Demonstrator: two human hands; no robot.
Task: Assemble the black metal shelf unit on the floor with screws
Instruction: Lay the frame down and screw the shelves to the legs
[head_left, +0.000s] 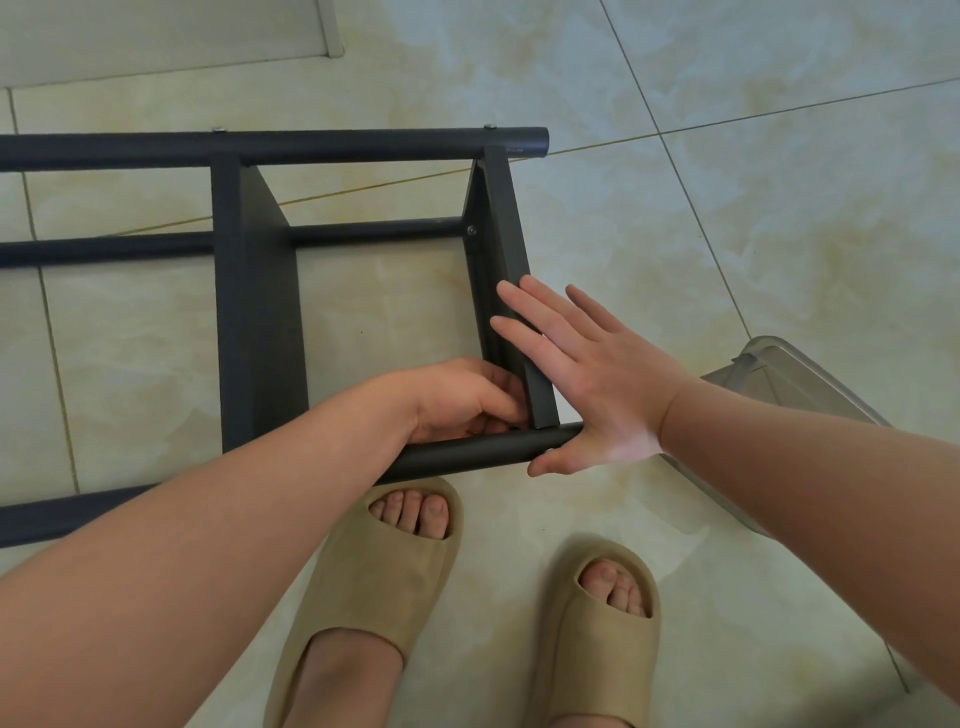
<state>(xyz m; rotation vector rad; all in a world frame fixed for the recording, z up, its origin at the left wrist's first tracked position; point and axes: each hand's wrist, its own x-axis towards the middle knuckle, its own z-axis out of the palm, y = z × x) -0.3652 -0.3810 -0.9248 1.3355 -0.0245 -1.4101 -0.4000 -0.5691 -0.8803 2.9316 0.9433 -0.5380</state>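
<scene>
Marbled beige floor tiles (753, 218), black shelf frame (254, 312)

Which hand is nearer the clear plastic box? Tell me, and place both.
Right. The right hand lies flat on the shelf's end panel, just left of the box. The left hand is farther, curled at the panel's inner corner, on the side away from it.

1. Left slide (363, 587): tan moulded foam, open-toed, thick-soled; toes are shown at the opening.
2. Right slide (597, 649): matched in colour and form.
3. Left hand (457, 400), right hand (587, 384): bare.
4. Left forearm (208, 545), right forearm (810, 467): uncovered.
</scene>
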